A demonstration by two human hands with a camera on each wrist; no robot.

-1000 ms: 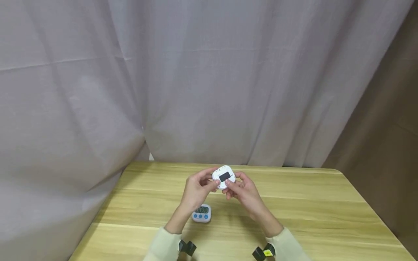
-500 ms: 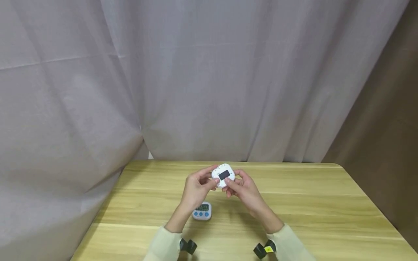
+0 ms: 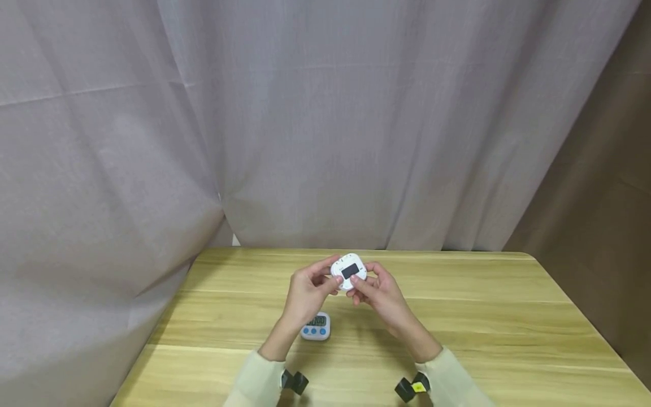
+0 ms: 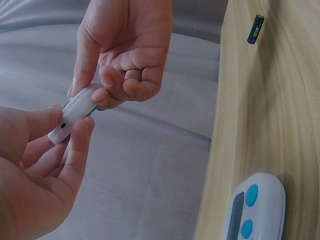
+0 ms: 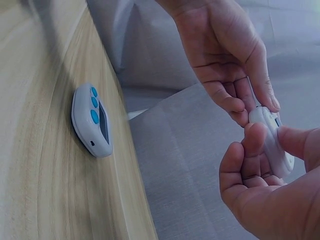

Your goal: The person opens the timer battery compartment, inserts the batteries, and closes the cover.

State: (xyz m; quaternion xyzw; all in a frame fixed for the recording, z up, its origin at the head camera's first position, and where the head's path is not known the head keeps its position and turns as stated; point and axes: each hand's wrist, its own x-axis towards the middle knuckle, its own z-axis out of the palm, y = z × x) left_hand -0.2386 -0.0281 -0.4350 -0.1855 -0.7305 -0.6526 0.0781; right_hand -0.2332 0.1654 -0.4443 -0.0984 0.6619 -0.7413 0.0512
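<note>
A white rounded timer [image 3: 350, 271] is held up over the table between both hands, its back with a dark rectangle turned toward the head camera. In the left wrist view blue shows on the far side of this held timer [image 4: 75, 112]. My left hand [image 3: 304, 293] pinches its left edge, thumb on the back and fingers behind. From the other side my right hand [image 3: 385, 297] grips it likewise, thumb tip near the dark rectangle. A second white timer [image 3: 316, 327] with blue buttons and a digit display lies face up on the table below, partly covered by the left wrist.
A small dark battery [image 4: 255, 29] lies on the wooden table [image 3: 483, 328] in the left wrist view. Grey curtains [image 3: 325, 124] hang behind and to the left of the table, with a brown one [image 3: 600, 226] on the right. Black devices [image 3: 295, 382] sit at both wrists.
Both hands keep their hold on the timer with barely any movement. The head view has shifted slightly, so the table appears a little higher in it.
</note>
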